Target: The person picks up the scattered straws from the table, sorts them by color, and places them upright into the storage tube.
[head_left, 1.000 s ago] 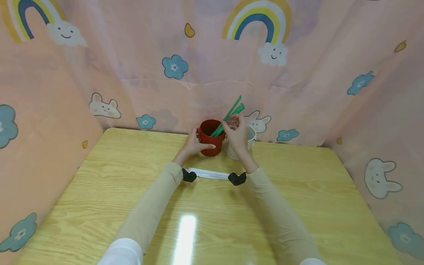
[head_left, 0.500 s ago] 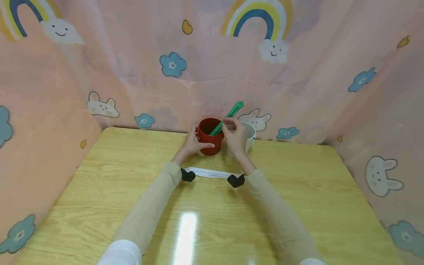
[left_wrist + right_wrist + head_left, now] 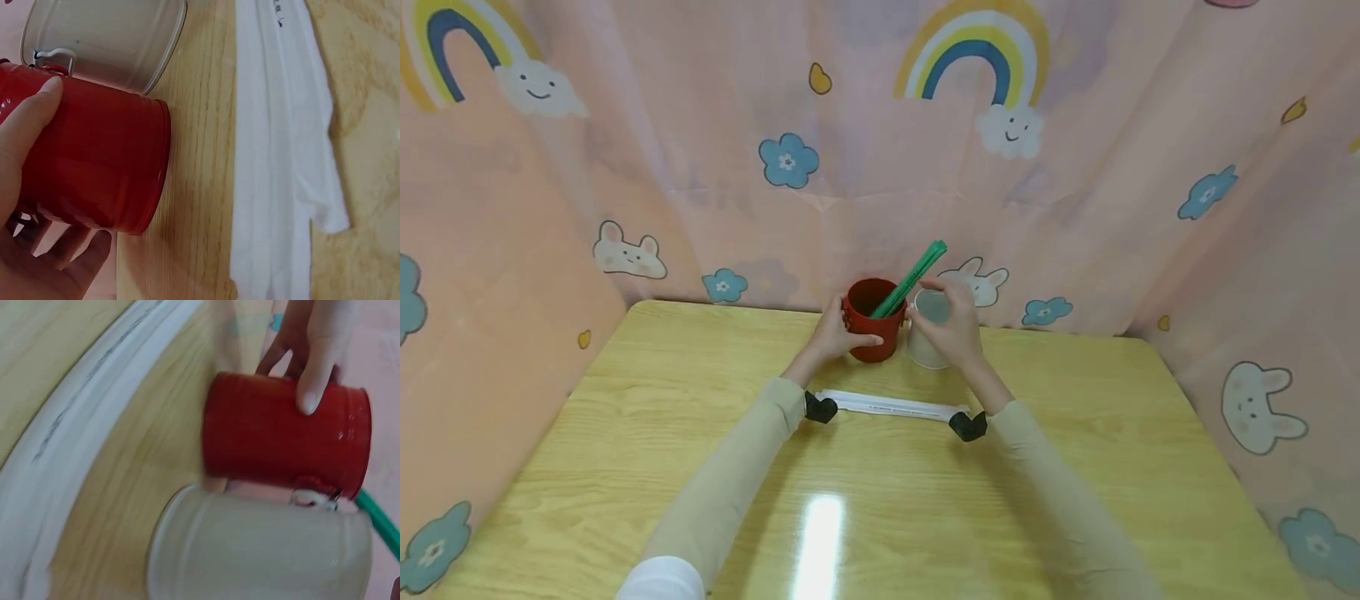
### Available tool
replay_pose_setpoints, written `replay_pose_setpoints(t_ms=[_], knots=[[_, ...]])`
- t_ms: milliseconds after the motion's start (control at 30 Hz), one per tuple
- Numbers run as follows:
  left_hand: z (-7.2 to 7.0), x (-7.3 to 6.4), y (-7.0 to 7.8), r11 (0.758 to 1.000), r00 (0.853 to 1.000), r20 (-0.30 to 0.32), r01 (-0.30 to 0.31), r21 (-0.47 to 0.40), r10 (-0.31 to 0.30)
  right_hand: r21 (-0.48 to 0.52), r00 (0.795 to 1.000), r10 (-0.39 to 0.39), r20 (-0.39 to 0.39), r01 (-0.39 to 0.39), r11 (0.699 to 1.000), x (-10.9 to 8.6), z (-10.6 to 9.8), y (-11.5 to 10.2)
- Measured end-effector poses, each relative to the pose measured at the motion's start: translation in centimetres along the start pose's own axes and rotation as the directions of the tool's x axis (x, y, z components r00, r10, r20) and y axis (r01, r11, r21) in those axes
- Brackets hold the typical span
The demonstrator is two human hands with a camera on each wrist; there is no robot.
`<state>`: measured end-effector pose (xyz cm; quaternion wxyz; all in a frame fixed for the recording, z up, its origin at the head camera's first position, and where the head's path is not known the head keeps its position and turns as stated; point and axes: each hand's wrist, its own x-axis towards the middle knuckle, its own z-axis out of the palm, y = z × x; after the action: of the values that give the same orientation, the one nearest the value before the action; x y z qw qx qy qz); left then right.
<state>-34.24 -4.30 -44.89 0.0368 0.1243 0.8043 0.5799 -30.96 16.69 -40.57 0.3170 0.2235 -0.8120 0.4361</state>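
Observation:
My left hand (image 3: 837, 332) grips the side of a small red metal bucket (image 3: 874, 340), thumb across its front and fingers behind it. Thin green sticks (image 3: 917, 279) with dark print lean out of the bucket to the right. Close beside it stands a white bucket (image 3: 927, 357), partly covered by my right hand (image 3: 957, 327). That hand is over the white bucket's rim with thumb and fingers apart, off the green sticks. In the right wrist view the red bucket (image 3: 281, 431) and white bucket (image 3: 269, 550) stand side by side, and the right hand is almost wholly out of frame.
Several long white strips (image 3: 887, 405) with small print lie on the wooden table (image 3: 880, 517) in front of the buckets, between the forearms. A pink patterned curtain (image 3: 700, 167) hangs right behind the table's back edge and along both sides.
The right hand has let go of the green sticks and moved right, over the white bucket. The sticks now rest together in the red bucket. The left hand keeps its hold.

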Motion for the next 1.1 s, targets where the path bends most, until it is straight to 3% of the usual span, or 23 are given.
replay_pose_setpoints(t_ms=[167,367,600,833,1000,1100], knots=[[0.1,0.0,0.3,0.999,0.999,0.001,-0.037,-0.015,0.037,-0.036,0.999,0.033,0.026,-0.033,0.999,-0.3,-1.0,1.5],[-0.7,-0.3,1.2,1.000,0.999,0.023,-0.025,-0.012,0.026,-0.021,0.983,0.181,0.042,-0.180,0.983,-0.5,-2.2,2.5],[-2.1,-1.9,0.9,0.992,0.992,0.111,0.044,0.116,-0.057,0.003,0.930,0.337,0.145,-0.341,0.940,-1.4,-3.4,3.8],[-3.3,-4.0,0.6,0.976,0.979,0.127,0.137,0.167,-0.159,0.068,0.893,0.370,0.257,-0.399,0.915,-1.8,-3.8,5.6],[-3.4,-5.1,0.8,0.960,0.969,0.133,0.179,0.217,-0.210,0.152,0.845,0.433,0.314,-0.495,0.855,-1.1,-4.3,3.7],[-3.4,-5.7,1.1,0.954,0.965,0.152,0.172,0.247,-0.213,0.184,0.824,0.444,0.351,-0.526,0.830,-0.8,-4.5,2.9]])
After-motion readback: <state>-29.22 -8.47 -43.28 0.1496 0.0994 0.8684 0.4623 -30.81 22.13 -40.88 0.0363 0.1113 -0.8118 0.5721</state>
